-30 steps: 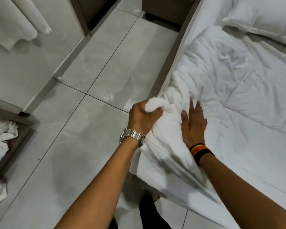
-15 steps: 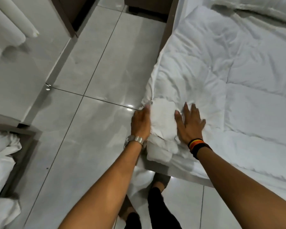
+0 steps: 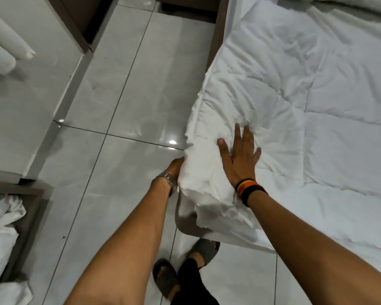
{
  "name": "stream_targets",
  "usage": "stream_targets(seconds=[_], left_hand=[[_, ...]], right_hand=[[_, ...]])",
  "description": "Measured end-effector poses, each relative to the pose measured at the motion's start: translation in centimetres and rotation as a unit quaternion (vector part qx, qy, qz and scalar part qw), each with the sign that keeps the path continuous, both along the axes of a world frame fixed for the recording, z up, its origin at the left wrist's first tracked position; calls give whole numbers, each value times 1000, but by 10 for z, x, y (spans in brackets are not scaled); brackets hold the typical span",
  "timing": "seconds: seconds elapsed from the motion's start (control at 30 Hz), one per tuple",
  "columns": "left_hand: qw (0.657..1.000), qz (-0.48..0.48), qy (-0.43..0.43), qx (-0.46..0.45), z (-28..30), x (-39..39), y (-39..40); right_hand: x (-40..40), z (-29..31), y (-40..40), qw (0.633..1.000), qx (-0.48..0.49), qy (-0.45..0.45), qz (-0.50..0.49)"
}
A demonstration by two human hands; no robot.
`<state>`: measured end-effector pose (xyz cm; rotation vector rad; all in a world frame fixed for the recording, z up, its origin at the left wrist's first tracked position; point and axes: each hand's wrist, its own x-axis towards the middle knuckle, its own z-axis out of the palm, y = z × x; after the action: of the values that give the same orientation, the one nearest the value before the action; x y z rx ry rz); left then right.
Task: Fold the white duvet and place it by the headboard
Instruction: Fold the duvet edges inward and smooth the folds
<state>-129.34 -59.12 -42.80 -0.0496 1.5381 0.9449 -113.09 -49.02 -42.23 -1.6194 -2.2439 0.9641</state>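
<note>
The white duvet (image 3: 295,89) lies spread over the bed (image 3: 226,237), filling the frame from about 12 o'clock round to 4 o'clock. Its near left corner is bunched into a thick, rumpled wad at the bed's corner, just right of centre, and overhangs the edge slightly. The duvet's visible left edge runs along the bed's side from that wad up toward 12 o'clock, and its quilted seams run partly along that line and partly across it toward 3 o'clock; the whole length is not in view, so its long axis cannot be told for sure.

The right hand (image 3: 240,157) lies flat on top of the bunched corner, palm down, fingers straight and slightly spread, pointing toward 12 o'clock. A striped wristband (image 3: 247,190) circles its wrist. The left hand (image 3: 174,166) is against the left side of the wad, at the bed's edge; its fingers are hidden behind the fabric, so whether they grip it cannot be told. A metal watch (image 3: 169,180) sits on that wrist.

The tiled floor (image 3: 119,150) fills the centre and 9 o'clock side. At 6 o'clock the person's feet stand in grey sandals (image 3: 203,249), just beside the bed's corner. More white bedding (image 3: 0,238) lies at 8 o'clock.
</note>
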Motion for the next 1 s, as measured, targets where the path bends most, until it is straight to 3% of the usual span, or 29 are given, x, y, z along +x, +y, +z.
stream_targets(seconds=[0.13, 0.3, 0.57, 0.67, 0.77, 0.9, 1.0], left_hand=[[995, -76, -64, 5, 0, -8, 3], [999, 25, -43, 21, 14, -4, 12], [969, 140, 130, 155, 39, -46, -29], [964, 153, 143, 163, 25, -41, -56], [980, 146, 93, 101, 7, -33, -74], [996, 6, 64, 58, -17, -71, -51], [994, 27, -54, 91, -18, -102, -12]], right_hand=[[-2, -2, 3, 1000, 12, -14, -7], [-5, -5, 7, 1000, 13, -1, -19], [-20, 23, -10, 999, 25, 35, -28], [-24, 9, -23, 997, 36, -69, 24], [-20, -8, -39, 986, 1, -162, 40], [-55, 2, -40, 996, 18, -88, -10], [-85, 5, -37, 996, 56, -67, -17]])
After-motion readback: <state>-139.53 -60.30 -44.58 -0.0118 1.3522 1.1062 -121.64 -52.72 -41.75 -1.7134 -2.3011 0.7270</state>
